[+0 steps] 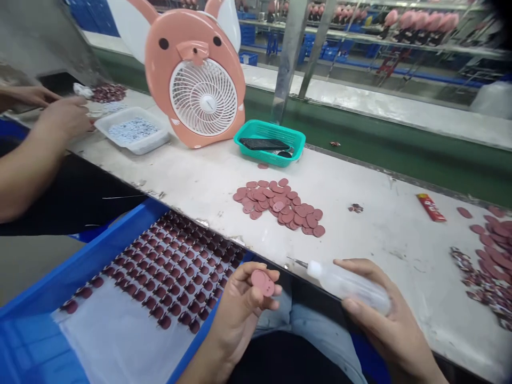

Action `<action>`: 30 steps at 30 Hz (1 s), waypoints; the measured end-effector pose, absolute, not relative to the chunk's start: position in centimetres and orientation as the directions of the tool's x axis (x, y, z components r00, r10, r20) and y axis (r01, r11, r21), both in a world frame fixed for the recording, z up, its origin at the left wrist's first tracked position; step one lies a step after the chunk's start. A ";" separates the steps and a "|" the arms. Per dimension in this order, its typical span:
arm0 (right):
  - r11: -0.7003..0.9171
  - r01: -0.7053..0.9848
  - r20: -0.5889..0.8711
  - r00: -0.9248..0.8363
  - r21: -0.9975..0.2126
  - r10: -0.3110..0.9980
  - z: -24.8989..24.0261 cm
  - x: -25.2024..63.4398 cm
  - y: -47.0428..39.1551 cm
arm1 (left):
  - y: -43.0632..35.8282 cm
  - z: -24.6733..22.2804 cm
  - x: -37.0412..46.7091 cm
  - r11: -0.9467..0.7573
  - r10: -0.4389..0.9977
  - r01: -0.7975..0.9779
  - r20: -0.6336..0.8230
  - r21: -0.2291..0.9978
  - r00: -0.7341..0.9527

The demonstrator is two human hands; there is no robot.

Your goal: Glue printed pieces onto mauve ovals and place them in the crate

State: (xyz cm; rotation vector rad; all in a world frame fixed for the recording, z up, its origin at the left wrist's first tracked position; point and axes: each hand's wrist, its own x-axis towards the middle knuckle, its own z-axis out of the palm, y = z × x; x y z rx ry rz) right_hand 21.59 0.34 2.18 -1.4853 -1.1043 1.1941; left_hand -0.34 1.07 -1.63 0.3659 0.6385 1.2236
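Starting at the far left of the bench (192, 181), a co-worker's hands (60, 114) work over small parts beside a white tray (132, 130), well clear of the person's own. Right of that tray stands a pink fan (196, 74), then a green basket (270, 141) with a dark phone lying in it. Below the bench edge, on the person's left, a blue bin (80, 266) holds rows of finished dark red pieces set on a white sheet. The left hand (244, 306) is raised in front of the bench edge, thumb and fingertips pinched on a single pink disc (263, 281), its face turned up and two small holes showing. The right hand (384, 320) is closed round a clear squeeze bottle (352, 285), whose fine needle tip points left toward the disc and stops just short of it. On the bench above the hands lies a heap of loose discs (280, 205); farther right are a red tube (431, 207) and more pieces at the edge. Assessment: the step in hand appears to be dosing the disc from the bottle. Done well, the disc is held level by its rim, fingers off the face, the tip steadied close, and the squeeze kept light so nothing floods the holes.
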 end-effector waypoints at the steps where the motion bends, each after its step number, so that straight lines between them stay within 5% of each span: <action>1: -0.188 0.005 -0.185 0.157 -0.982 0.970 2.3 21.8 0.1 | 1.1 -1.4 -0.3 0.308 0.948 -0.755 -0.253 0.579 0.193; 5: -0.092 -0.275 -0.150 0.200 -0.957 0.968 2.2 20.7 -1.2 | 0.9 -0.6 0.0 0.300 0.952 -0.744 -0.236 0.598 0.194; 9: 0.114 -0.180 0.055 0.305 -0.977 0.951 2.0 18.4 -2.7 | 0.6 0.0 0.3 0.267 0.961 -0.711 -0.233 0.650 0.148; 18: 0.000 -0.148 -0.039 0.259 -0.989 0.965 3.1 17.9 -3.2 | 0.1 -0.5 -0.1 0.320 0.945 -0.652 -0.274 0.687 0.175; 30: 0.309 -0.116 0.297 0.109 -0.944 0.949 3.1 18.1 -1.8 | 0.3 -0.1 0.1 0.305 0.950 -0.656 -0.265 0.691 0.163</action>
